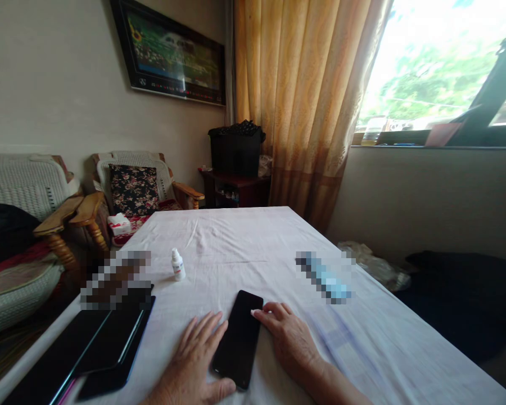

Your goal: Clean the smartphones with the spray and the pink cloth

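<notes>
A black phone lies screen-up on the white tablecloth, near the front edge. My left hand rests flat beside it, fingers spread, thumb against the phone's lower end. My right hand sits on the phone's right side, its fingertips pinching a small white scrap on the upper right of the screen. A small white dropper bottle stands upright further back to the left.
Two dark tablets overlap at the table's front left. A blurred brown object and a blurred blue object lie on the cloth. Wooden armchairs stand left, a dark cabinet and curtain behind.
</notes>
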A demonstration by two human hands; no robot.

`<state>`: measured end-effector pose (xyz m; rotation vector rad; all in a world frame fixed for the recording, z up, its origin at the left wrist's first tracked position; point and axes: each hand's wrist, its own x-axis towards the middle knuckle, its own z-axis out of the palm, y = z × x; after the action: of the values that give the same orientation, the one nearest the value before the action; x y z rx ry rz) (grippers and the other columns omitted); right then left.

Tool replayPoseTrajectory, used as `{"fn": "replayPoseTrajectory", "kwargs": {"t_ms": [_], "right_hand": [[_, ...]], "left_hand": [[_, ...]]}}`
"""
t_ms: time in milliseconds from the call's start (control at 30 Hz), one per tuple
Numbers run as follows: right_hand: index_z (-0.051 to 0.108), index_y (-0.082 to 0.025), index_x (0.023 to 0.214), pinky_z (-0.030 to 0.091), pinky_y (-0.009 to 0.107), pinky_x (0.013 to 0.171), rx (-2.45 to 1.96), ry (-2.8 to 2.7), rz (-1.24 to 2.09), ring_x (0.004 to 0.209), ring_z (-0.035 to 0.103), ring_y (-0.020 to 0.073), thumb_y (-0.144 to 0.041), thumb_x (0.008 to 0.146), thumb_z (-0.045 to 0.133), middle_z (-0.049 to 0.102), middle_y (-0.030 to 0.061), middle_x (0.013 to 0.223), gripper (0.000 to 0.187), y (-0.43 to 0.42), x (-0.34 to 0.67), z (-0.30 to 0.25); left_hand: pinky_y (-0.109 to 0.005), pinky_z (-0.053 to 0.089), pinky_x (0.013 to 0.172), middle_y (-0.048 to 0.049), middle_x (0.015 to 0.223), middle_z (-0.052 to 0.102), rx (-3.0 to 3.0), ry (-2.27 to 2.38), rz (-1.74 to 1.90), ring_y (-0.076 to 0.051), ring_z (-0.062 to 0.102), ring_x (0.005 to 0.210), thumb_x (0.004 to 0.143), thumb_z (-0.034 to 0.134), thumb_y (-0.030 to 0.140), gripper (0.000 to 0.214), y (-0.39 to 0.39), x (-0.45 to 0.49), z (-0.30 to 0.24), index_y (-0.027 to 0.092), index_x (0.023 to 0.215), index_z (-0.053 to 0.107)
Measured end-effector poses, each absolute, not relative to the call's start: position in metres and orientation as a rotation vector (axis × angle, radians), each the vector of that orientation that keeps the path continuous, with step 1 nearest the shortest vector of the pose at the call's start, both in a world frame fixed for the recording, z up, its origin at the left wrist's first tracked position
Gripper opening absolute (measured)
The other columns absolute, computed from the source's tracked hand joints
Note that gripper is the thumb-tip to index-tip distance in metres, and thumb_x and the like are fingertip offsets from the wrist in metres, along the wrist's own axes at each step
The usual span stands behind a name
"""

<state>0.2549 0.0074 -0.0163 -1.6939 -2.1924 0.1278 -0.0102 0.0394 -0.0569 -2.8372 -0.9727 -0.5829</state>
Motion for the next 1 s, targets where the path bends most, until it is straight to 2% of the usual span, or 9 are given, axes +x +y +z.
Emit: {"fn": "replayPoseTrajectory", "kwargs": {"t_ms": [133, 333, 567, 733, 833, 1000], "right_hand": [[0.063, -0.032, 0.127, 0.05, 0.029, 0.085, -1.647, -2.199, 0.144, 0.102, 0.06, 0.0189, 0.002, 0.081, 0.045, 0.065, 0.0052, 0.115, 0.06, 0.006, 0.257, -0.02], [0.064, -0.031, 0.126, 0.051, 0.03, 0.081, -1.542, -2.265, 0.223, 0.097, 0.06, 0.0194, -0.004, 0.085, 0.043, 0.066, 0.0063, 0.11, 0.053, -0.003, 0.262, -0.024], [0.062, -0.027, 0.128, 0.048, 0.03, 0.076, -1.304, -2.384, 0.299, 0.088, 0.059, 0.0186, -0.006, 0.085, 0.042, 0.067, 0.0077, 0.105, 0.052, -0.014, 0.268, -0.019], [0.063, -0.029, 0.127, 0.046, 0.029, 0.072, -1.165, -2.443, 0.339, 0.085, 0.059, 0.0177, -0.013, 0.09, 0.043, 0.067, 0.0065, 0.101, 0.044, -0.017, 0.267, -0.014], [0.063, -0.027, 0.126, 0.047, 0.03, 0.074, -1.207, -2.431, 0.321, 0.086, 0.058, 0.0183, -0.01, 0.088, 0.041, 0.067, 0.0069, 0.102, 0.047, -0.015, 0.265, -0.016], [0.062, -0.027, 0.129, 0.049, 0.031, 0.081, -1.547, -2.296, 0.22, 0.096, 0.058, 0.0202, -0.006, 0.087, 0.039, 0.066, 0.0086, 0.108, 0.052, -0.007, 0.26, -0.021]], "left_hand": [[-0.049, 0.037, 0.11, -0.0112, 0.148, 0.045, -2.854, -0.947, -0.575, -0.032, 0.047, 0.131, 0.082, 0.06, 0.063, 0.089, 0.039, -0.009, -0.053, 0.023, 0.152, 0.023], [-0.048, 0.034, 0.111, -0.0091, 0.147, 0.047, -2.855, -0.999, -0.584, -0.031, 0.047, 0.131, 0.081, 0.061, 0.062, 0.087, 0.032, -0.007, -0.048, 0.023, 0.151, 0.027], [-0.05, 0.029, 0.114, -0.0113, 0.147, 0.047, -2.861, -1.031, -0.571, -0.031, 0.044, 0.133, 0.082, 0.06, 0.064, 0.085, 0.029, -0.004, -0.046, 0.019, 0.148, 0.032], [-0.052, 0.028, 0.114, -0.0115, 0.148, 0.046, -2.912, -1.092, -0.52, -0.032, 0.043, 0.134, 0.082, 0.059, 0.065, 0.083, 0.027, -0.003, -0.041, 0.02, 0.147, 0.034], [-0.052, 0.027, 0.114, -0.0119, 0.148, 0.046, -2.946, -1.118, -0.504, -0.032, 0.042, 0.135, 0.082, 0.06, 0.063, 0.082, 0.026, -0.002, -0.037, 0.02, 0.147, 0.035], [-0.055, 0.024, 0.116, -0.0116, 0.146, 0.048, -3.023, -1.078, -0.514, -0.032, 0.039, 0.137, 0.08, 0.062, 0.064, 0.08, 0.026, -0.003, -0.032, 0.021, 0.144, 0.04]]}}
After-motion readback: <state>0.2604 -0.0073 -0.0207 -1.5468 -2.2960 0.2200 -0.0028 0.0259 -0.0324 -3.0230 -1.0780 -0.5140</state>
